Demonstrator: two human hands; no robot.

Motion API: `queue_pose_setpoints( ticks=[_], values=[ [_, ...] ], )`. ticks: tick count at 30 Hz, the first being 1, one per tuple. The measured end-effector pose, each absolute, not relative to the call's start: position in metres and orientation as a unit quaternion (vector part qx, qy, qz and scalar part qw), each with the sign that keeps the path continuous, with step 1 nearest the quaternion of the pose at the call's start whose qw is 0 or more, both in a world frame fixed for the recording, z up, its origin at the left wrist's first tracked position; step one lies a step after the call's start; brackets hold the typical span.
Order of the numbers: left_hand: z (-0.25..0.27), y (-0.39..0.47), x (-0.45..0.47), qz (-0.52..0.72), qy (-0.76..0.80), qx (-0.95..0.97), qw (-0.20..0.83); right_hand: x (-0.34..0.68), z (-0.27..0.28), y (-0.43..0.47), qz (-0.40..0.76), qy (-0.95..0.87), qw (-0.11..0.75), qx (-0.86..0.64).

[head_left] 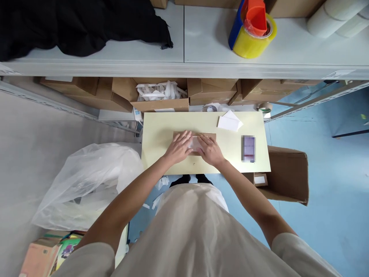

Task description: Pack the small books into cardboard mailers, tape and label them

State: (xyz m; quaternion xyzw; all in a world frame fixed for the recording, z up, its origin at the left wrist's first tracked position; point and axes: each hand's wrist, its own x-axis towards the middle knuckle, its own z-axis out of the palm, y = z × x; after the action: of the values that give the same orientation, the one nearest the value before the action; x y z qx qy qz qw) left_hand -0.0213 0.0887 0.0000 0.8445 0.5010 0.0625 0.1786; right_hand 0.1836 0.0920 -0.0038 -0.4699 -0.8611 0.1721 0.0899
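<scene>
Two hands flat on a labelled cardboard box

A slim brown cardboard box (195, 134) lies at the middle of a pale yellow table (155, 142), its long axis running left to right, parallel to the table's far edge, one end pointing left, the other right. A white label (195, 143) sits on its upper face, partly covered by the hands. The left hand (179, 148) rests on the left part, fingers extended and slightly spread, angled far and right; the right hand (211, 149) rests on the right part, fingers outstretched, angled far and left. Neither hand is curled around anything; both press from above, thumbs toward each other.

On the table's far right lie white cards (229, 123), overlapping; nearer, a blurred purple rectangle (248, 149) stands lengthwise near to far.

Beyond the table, cartons line a lower shelf, one open carton (160, 104) holding white pieces. The grey upper shelf (201, 42) bears black cloth (86, 23) at left and a yellow tape roll (250, 46) at right. A translucent plastic bag (92, 181) bulges left of the table; an open brown carton (288, 173) sits right, on blue floor (331, 223).
</scene>
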Motion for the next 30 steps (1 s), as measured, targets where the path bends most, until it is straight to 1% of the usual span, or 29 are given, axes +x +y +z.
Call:
queue_pose_setpoints(
  ticks=[2, 5, 9, 12, 15, 18, 22, 26, 28, 30],
  values=[
    [-0.006, 0.089, -0.02, 0.021, 0.481, 0.859, 0.174, 0.184, -0.008, 0.091, 0.164, -0.877, 0.046, -0.449],
    [-0.01, 0.087, -0.029, -0.013, 0.475, 0.866, 0.158, 0.195, -0.013, 0.087, 0.137, -0.868, 0.012, -0.477],
    [-0.005, 0.081, -0.041, -0.049, 0.46, 0.875, 0.141, 0.2, -0.009, 0.075, 0.094, -0.848, 0.008, -0.521],
    [-0.002, 0.075, -0.039, -0.061, 0.403, 0.901, 0.149, 0.181, -0.006, 0.065, 0.09, -0.86, 0.016, -0.501],
    [-0.003, 0.072, -0.039, -0.052, 0.388, 0.906, 0.16, 0.168, -0.011, 0.056, 0.112, -0.879, 0.012, -0.464],
    [-0.009, 0.07, -0.047, -0.036, 0.432, 0.885, 0.172, 0.18, -0.018, 0.05, 0.125, -0.867, 0.0, -0.482],
    [-0.019, 0.064, -0.053, -0.006, 0.57, 0.793, 0.214, 0.205, -0.02, 0.044, 0.14, -0.828, -0.005, -0.543],
    [-0.022, 0.062, -0.044, 0.065, 0.65, 0.711, 0.258, 0.206, -0.006, 0.049, 0.189, -0.805, 0.024, -0.562],
    [-0.018, 0.07, -0.041, 0.089, 0.678, 0.678, 0.269, 0.205, 0.005, 0.06, 0.211, -0.764, 0.038, -0.608],
    [-0.013, 0.082, -0.042, 0.074, 0.699, 0.649, 0.291, 0.207, 0.014, 0.074, 0.228, -0.701, 0.033, -0.674]
  ],
)
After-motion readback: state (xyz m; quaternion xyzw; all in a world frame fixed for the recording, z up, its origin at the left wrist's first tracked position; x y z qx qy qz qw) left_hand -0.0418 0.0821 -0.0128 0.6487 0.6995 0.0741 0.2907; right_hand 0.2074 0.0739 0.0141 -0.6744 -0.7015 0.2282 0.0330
